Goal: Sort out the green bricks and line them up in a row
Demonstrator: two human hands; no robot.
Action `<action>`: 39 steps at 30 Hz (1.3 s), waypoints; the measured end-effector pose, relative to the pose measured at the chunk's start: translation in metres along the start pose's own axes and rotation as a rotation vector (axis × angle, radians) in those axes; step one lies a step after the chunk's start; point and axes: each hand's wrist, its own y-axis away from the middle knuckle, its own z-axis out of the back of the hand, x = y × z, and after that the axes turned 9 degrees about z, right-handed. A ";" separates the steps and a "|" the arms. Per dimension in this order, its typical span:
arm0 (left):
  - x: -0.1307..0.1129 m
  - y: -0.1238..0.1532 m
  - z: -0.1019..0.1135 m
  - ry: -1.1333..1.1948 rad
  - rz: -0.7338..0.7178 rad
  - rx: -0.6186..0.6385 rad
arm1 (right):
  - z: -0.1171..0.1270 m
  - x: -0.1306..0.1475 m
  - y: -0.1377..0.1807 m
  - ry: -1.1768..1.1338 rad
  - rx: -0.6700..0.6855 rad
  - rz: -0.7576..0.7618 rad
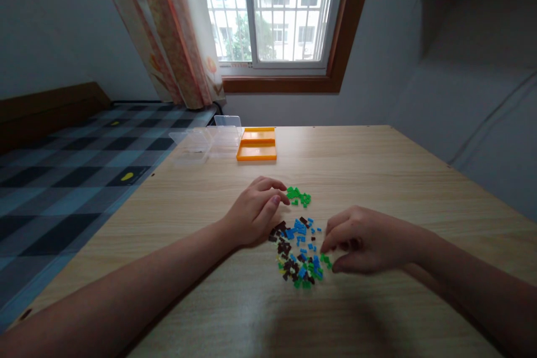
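Note:
My left hand (255, 210) rests over the table with fingers stretched out. Its fingertips touch or nearly touch the edge of a small heap of green toy bricks (298, 197). Closer to me lies a mixed pile of tiny bricks: dark brown bricks (284, 247), blue bricks (300, 227), and some green and yellow ones. My right hand (361, 241) is at the right side of this pile, fingers curled. Its thumb and index finger are apart, with a few green bricks (326, 260) on the table at their tips. Its other fingers are partly hidden.
An orange tray (257, 158) with two sections lies toward the back of the wooden table (356, 168). Clear plastic boxes (195, 145) stand left of it. A bed with a checked cover (75, 179) borders the table's left side; a window is behind.

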 end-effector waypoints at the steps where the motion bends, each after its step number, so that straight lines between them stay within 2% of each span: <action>1: 0.000 0.000 0.000 0.002 -0.002 0.000 | -0.001 0.000 0.000 0.013 0.001 0.010; 7: -0.001 -0.001 0.001 0.007 -0.005 0.002 | -0.005 0.003 -0.004 0.041 -0.002 0.071; 26: -0.003 0.000 0.002 0.021 -0.008 0.018 | 0.008 -0.001 0.000 0.066 -0.008 -0.054; 39: -0.001 -0.001 0.002 0.010 -0.011 0.014 | -0.004 0.000 -0.003 0.154 0.041 -0.021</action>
